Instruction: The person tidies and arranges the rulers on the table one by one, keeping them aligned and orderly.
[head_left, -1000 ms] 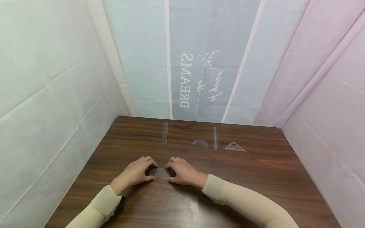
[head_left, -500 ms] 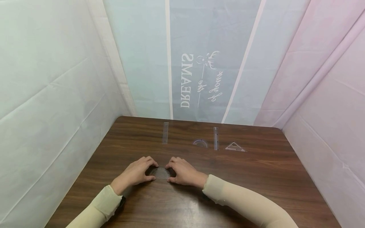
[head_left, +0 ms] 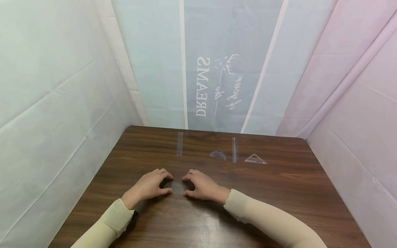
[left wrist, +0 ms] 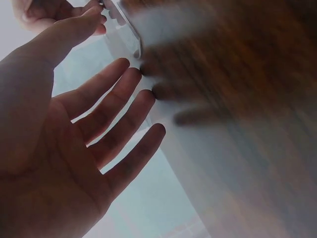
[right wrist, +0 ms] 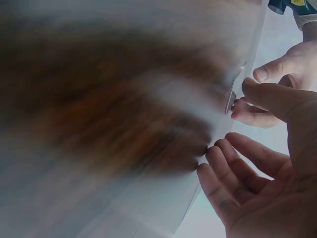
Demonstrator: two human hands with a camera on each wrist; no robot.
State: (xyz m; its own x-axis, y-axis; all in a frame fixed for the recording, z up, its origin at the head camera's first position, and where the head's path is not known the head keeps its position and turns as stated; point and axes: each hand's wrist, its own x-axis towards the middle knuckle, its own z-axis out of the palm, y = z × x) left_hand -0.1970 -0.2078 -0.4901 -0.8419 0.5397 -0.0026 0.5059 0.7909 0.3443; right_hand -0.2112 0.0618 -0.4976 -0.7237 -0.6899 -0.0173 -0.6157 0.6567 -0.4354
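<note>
A clear protractor [head_left: 176, 188] lies on the brown table between my two hands, straight edge toward me. My left hand [head_left: 151, 184] is at its left end, the thumb tip at or just over the protractor's corner and the fingers extended, as the left wrist view shows. At the right end is my right hand [head_left: 202, 185], its thumb close to the other corner and its fingers loosely bent; whether it touches cannot be told. Edge-on, the protractor [right wrist: 234, 91] shows as a thin strip in the right wrist view.
Toward the back of the wooden table [head_left: 288, 193] lie a clear ruler [head_left: 179, 144], a smaller protractor [head_left: 218, 155], a second ruler [head_left: 234, 150] and a set square [head_left: 255, 159]. Pale cloth walls [head_left: 62, 103] stand on the left, right and behind.
The right hand has shifted slightly right, off the protractor's edge. The left hand has moved a little right, its thumb now farther in at the corner. The protractor stays almost in place.
</note>
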